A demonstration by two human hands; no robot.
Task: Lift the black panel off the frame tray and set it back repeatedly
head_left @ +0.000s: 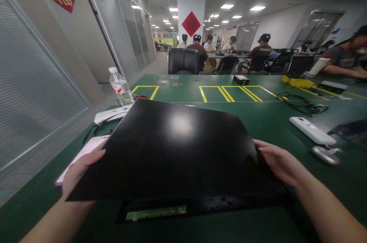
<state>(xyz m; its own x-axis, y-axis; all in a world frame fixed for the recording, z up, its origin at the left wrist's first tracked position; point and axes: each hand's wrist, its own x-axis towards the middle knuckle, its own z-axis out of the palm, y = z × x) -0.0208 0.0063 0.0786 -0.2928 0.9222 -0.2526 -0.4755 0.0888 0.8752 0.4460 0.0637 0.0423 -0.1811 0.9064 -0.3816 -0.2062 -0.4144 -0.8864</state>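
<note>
A large, flat black panel (177, 155) is held level above the green table, with a bright light reflection on its glossy top. My left hand (82, 170) grips its left edge, the thumb tip on top and the other fingers mostly hidden. At the right edge, my right hand (279, 161) is closed on the panel, its fingertips partly out of sight behind it. Below the near edge, a dark strip with a green section (156, 213) shows; whether it touches the panel I cannot tell.
On the green table (286, 212), a pink-screened phone (86, 157), white device (110, 114) and water bottle (120, 88) are left. A white power bank (312, 130), silver mouse-like object (325, 155) and black cables (304, 103) are right. Several people sit beyond.
</note>
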